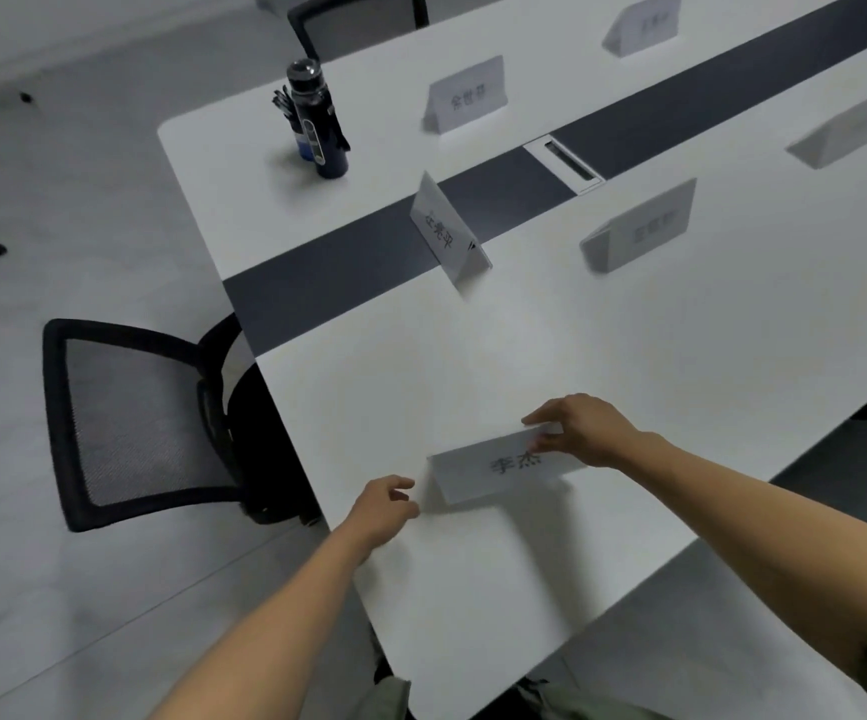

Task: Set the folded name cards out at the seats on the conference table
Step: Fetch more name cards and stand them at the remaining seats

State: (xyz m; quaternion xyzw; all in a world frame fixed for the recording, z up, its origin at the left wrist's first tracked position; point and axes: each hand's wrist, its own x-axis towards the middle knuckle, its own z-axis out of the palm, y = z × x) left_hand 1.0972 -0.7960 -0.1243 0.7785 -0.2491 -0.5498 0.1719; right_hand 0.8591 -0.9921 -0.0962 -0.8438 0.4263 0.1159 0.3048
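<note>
A folded white name card [499, 467] with black characters stands near the front edge of the white conference table [602, 345]. My right hand [584, 428] pinches its top right corner. My left hand [387, 506] hovers just left of the card, fingers loosely curled and apart, holding nothing. Other folded name cards stand further up the table: one at the table's end on the dark centre strip [447, 228], one to its right [639, 231], one at the far right [847, 127], and two on the far side [467, 93] [641, 23].
A dark water bottle [317, 122] stands at the far left corner of the table. A black mesh chair [129, 418] sits at the table's left end, another chair [358, 20] at the far side. A cable port [563, 163] lies in the dark centre strip.
</note>
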